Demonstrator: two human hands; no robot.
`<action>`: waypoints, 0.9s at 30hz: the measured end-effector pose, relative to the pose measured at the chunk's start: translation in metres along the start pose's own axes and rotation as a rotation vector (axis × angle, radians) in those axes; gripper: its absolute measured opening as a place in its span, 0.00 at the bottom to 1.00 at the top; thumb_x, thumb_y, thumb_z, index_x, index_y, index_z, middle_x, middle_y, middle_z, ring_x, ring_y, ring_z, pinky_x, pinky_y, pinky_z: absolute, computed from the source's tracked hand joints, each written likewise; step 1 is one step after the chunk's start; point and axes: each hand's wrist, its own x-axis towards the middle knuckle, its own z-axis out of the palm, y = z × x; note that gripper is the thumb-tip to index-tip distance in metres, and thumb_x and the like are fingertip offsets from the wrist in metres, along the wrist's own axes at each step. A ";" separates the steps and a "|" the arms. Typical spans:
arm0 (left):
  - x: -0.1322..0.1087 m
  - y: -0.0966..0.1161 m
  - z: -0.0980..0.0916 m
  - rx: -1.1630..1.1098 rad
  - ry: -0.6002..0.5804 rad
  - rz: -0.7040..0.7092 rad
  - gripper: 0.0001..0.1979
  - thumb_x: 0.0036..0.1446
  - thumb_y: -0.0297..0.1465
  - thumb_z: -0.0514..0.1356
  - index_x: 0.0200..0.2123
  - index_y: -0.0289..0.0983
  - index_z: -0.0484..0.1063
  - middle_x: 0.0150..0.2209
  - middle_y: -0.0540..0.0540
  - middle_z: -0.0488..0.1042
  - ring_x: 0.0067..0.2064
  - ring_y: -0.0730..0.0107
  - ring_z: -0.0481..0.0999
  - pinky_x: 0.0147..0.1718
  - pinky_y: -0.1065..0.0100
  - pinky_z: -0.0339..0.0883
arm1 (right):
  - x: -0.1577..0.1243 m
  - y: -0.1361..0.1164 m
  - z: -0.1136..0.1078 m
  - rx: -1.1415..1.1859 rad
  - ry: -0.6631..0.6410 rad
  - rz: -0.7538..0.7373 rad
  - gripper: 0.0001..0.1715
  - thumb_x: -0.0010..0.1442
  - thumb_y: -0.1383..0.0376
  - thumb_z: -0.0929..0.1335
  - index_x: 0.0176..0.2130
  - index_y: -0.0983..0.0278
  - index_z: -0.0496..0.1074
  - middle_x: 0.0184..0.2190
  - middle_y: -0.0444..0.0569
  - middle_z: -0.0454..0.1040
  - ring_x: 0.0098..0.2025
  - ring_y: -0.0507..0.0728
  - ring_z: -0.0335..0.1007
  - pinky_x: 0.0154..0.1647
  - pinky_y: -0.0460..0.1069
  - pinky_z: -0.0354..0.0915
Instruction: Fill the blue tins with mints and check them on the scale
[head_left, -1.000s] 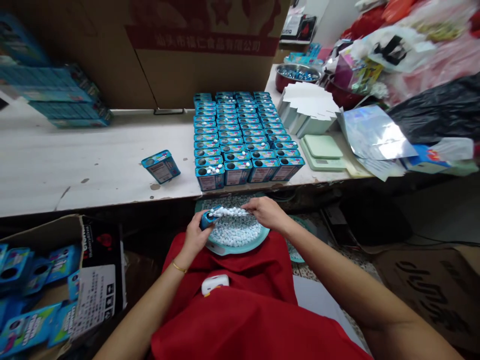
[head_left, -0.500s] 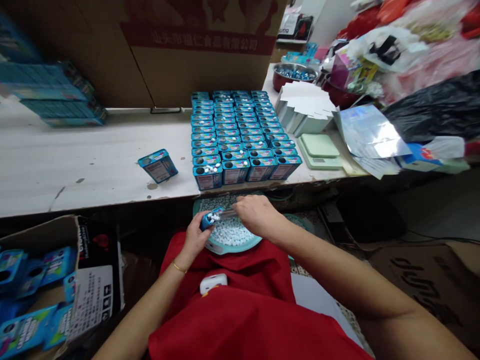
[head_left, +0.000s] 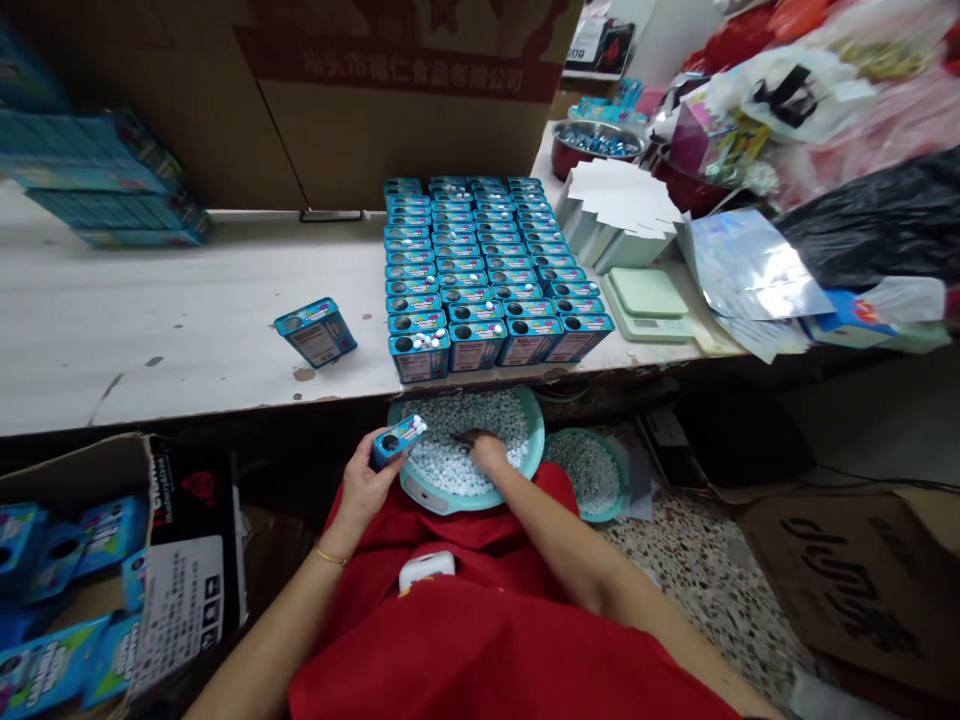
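My left hand [head_left: 366, 478] is closed around a small blue candy box [head_left: 397, 441], tilted, with a dark round hole in its top and a few white candies at its far end. A light-blue basin [head_left: 534, 440] of white candy pellets [head_left: 446, 465] sits on my lap. Down in the pellets, my right hand [head_left: 489, 455] is closed on a small scoop [head_left: 468, 437]; only a dark part of it shows. On the table just beyond stand rows of matching blue boxes [head_left: 420, 360], some with pellets lying on top.
A lone blue box [head_left: 316, 333] stands leaning on the white table [head_left: 187, 330]. Right of the rows are white cartons [head_left: 622, 205] and a pale green scale [head_left: 649, 305]. A carton [head_left: 184, 590] of blue boxes is at lower left. A second pellet basin [head_left: 619, 475] stands low right.
My right hand has moved from the box's opening down into the pellets with the scoop. My left hand has drawn the box slightly left and turned its top upward.
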 end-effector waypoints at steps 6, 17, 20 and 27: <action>-0.001 0.000 -0.011 -0.016 0.035 -0.039 0.23 0.44 0.37 0.63 0.45 0.36 0.65 0.40 0.45 0.72 0.41 0.66 0.72 0.45 0.63 0.64 | 0.015 0.002 0.015 0.264 0.044 -0.109 0.23 0.56 0.72 0.59 0.48 0.60 0.70 0.48 0.44 0.71 0.50 0.50 0.66 0.47 0.42 0.60; 0.003 0.007 0.016 0.026 -0.027 0.016 0.21 0.45 0.33 0.61 0.45 0.36 0.66 0.41 0.44 0.72 0.43 0.65 0.71 0.46 0.63 0.63 | -0.055 0.043 -0.093 0.417 0.218 -0.341 0.19 0.53 0.71 0.62 0.42 0.60 0.75 0.37 0.45 0.76 0.41 0.53 0.70 0.41 0.45 0.62; 0.002 0.012 0.029 0.061 -0.065 0.078 0.20 0.45 0.30 0.60 0.44 0.37 0.66 0.43 0.44 0.71 0.45 0.64 0.70 0.47 0.62 0.61 | -0.074 0.027 -0.121 0.211 0.209 -0.409 0.20 0.54 0.71 0.60 0.41 0.57 0.75 0.38 0.44 0.76 0.42 0.53 0.69 0.40 0.45 0.61; 0.000 0.012 0.042 0.098 -0.114 0.147 0.20 0.44 0.27 0.59 0.45 0.39 0.66 0.43 0.45 0.70 0.45 0.63 0.69 0.47 0.61 0.60 | -0.100 -0.013 -0.154 -0.276 0.130 -0.365 0.19 0.54 0.72 0.59 0.39 0.57 0.74 0.37 0.50 0.75 0.41 0.58 0.70 0.38 0.49 0.62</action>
